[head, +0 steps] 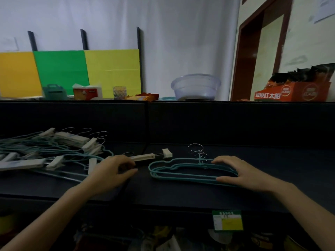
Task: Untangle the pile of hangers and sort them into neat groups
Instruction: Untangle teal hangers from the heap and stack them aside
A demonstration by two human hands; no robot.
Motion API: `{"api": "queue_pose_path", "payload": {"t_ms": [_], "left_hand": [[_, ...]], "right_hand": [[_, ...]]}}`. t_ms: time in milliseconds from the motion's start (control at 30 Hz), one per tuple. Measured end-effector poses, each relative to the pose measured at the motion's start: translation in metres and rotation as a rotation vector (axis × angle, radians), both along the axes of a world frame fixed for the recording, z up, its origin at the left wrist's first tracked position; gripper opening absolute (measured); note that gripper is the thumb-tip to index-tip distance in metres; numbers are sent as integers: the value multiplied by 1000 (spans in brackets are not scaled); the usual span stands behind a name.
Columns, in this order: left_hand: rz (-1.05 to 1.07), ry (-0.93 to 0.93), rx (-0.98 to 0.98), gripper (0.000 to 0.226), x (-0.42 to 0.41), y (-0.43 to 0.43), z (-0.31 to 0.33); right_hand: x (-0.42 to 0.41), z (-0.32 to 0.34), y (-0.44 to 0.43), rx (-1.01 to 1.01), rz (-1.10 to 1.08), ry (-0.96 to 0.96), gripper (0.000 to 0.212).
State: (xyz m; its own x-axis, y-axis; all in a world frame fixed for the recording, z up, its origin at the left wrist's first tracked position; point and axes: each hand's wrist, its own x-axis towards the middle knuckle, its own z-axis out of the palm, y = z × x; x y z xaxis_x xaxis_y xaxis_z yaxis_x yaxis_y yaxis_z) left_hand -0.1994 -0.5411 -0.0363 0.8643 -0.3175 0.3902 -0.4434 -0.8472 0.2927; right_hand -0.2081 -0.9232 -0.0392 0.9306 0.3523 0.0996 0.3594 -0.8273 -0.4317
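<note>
I have the left hand (110, 172) curled round the near end of a white clip hanger (145, 157); the bar runs out from that grasp, up and to the right, ending in a small clip. Just behind and to the left of this hand lies the tangled pile (54, 151) of teal wire hangers and white clip hangers, its nearest wires touching the hand's back.

My right hand (243, 173) is released, with the fingers spread flat and pressing on the right end of a stack of teal hangers (200, 166). The stack stretches leftward from under this palm, toward the left hand but apart from it. Its metal hooks (196, 149) bunch just beyond the fingertips. Everything rests on the dark shelf (181, 194).
</note>
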Motion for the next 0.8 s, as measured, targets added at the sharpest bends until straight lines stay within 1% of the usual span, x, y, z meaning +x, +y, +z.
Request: {"api": "queue_pose_path", "payload": {"t_ms": [133, 200, 333, 467, 633, 800], "left_hand": [[87, -81, -29, 6, -11, 28, 5], [107, -95, -46, 5, -16, 40, 8], [168, -125, -62, 2, -22, 68, 11], [227, -119, -76, 10, -25, 102, 13], [287, -150, -115, 9, -25, 154, 11], [309, -134, -131, 8, -12, 222, 9]], "right_hand": [[6, -2, 7, -72, -11, 23, 62], [8, 1, 15, -55, -16, -34, 62], [13, 12, 45, -53, 6, -154, 50], [16, 24, 86, -59, 66, -206, 38], [25, 32, 148, -11, 126, -262, 33], [45, 37, 221, 4, 158, -279, 29]]}}
